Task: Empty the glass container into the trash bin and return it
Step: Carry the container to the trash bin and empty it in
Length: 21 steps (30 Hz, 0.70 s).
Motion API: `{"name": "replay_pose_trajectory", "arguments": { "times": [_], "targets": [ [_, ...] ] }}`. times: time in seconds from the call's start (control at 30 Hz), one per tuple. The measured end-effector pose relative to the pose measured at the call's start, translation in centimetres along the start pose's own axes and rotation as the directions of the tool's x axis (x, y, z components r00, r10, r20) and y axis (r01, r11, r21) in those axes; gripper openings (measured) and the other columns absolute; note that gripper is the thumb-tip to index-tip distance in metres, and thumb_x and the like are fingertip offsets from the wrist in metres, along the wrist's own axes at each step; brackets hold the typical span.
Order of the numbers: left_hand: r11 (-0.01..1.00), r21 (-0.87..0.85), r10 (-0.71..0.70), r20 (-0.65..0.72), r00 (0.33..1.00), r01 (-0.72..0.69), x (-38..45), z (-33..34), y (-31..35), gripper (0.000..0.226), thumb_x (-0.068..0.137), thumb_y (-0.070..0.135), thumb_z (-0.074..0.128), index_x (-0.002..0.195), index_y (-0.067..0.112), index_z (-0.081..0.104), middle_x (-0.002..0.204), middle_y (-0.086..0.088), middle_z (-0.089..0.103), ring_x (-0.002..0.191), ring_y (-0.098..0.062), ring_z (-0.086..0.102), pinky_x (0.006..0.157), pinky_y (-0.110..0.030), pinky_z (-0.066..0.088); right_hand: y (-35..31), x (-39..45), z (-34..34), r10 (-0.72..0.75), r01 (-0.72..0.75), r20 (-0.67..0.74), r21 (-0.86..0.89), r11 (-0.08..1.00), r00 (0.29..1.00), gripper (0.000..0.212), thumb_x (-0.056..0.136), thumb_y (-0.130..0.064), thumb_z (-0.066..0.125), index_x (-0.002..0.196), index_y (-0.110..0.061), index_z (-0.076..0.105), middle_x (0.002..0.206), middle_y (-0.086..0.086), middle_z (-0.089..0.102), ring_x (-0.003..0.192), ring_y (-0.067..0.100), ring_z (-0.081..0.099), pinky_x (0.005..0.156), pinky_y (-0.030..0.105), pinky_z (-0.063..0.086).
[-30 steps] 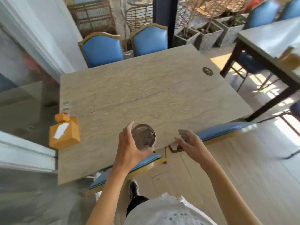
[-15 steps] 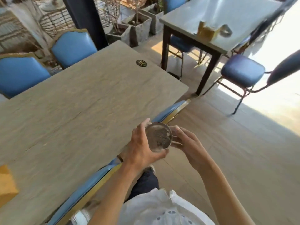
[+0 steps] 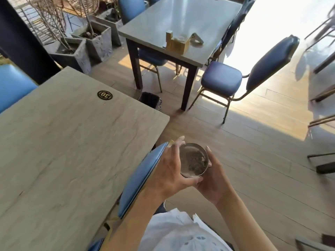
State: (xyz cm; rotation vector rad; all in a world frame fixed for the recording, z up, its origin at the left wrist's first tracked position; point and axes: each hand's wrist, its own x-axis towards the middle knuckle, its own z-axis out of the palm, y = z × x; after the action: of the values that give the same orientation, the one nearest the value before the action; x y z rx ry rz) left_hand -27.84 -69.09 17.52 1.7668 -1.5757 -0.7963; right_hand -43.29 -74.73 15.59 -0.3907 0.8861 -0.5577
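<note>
A round glass container with grey-brown residue inside is held in front of my body, off the right edge of the wooden table. My left hand wraps its left side and underside. My right hand cups its right side. A small dark trash bin stands on the floor past the table's far right corner, partly hidden by the tabletop.
A blue chair back is tucked at the table edge by my left hand. A second table with a wooden holder stands beyond. A blue chair stands to its right. Concrete planters line the back left.
The view has swung right, away from the table. The container has come off the table's edge toward my body, and my right hand has closed onto its right side.
</note>
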Motion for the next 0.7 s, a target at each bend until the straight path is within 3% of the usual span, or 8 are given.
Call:
{"name": "replay_pose_trajectory", "arguments": {
  "times": [0.2,0.33,0.47,0.7],
  "targets": [
    [0.990,0.072,0.113,0.140,0.984,-0.123,8.4,-0.2,-0.1,0.120,0.065,0.057,0.084,0.155,0.026,0.010,0.154,0.007,0.033,0.140,-0.006,0.034,0.116,-0.025,0.031,-5.0,5.1,-1.2,-0.022,0.024,-0.026,0.099,0.995,0.999,0.070,0.099,-0.065,0.045,0.134,-0.009,0.068,0.124,0.015,0.071,0.110,0.028,0.069,0.090,0.043,0.055],
    [0.996,0.036,0.069,0.183,0.981,-0.076,13.4,0.5,-0.5,0.121,0.065,0.061,0.083,0.155,0.023,0.011,0.153,0.007,0.035,0.138,-0.002,0.036,0.116,-0.023,0.031,-9.0,9.0,-3.1,-0.017,0.023,-0.046,0.123,0.992,0.999,0.071,0.096,-0.066,0.051,0.138,-0.010,0.064,0.136,0.022,0.065,0.118,0.036,0.063,0.083,0.046,0.051],
    [1.000,0.020,-0.027,0.145,0.989,0.024,18.6,2.6,-1.3,0.116,0.068,0.071,0.075,0.154,0.030,0.009,0.156,0.011,0.030,0.139,0.001,0.036,0.115,-0.026,0.034,-14.3,13.4,-5.5,0.043,-0.041,-0.016,0.096,0.995,0.999,0.081,0.093,-0.067,0.057,0.151,-0.010,0.051,0.160,0.031,0.042,0.150,0.049,0.038,0.086,0.047,0.052],
    [0.967,-0.089,-0.243,-0.031,0.970,0.239,25.9,5.0,-0.2,0.091,0.080,0.068,0.063,0.152,0.029,0.023,0.152,0.012,0.037,0.137,0.002,0.040,0.111,-0.023,0.037,-24.4,20.5,-8.1,0.143,-0.143,0.020,-0.006,0.990,0.990,0.080,0.091,-0.065,0.059,0.151,-0.014,0.052,0.157,0.027,0.050,0.149,0.046,0.040,0.090,0.044,0.053]
  ]
}}
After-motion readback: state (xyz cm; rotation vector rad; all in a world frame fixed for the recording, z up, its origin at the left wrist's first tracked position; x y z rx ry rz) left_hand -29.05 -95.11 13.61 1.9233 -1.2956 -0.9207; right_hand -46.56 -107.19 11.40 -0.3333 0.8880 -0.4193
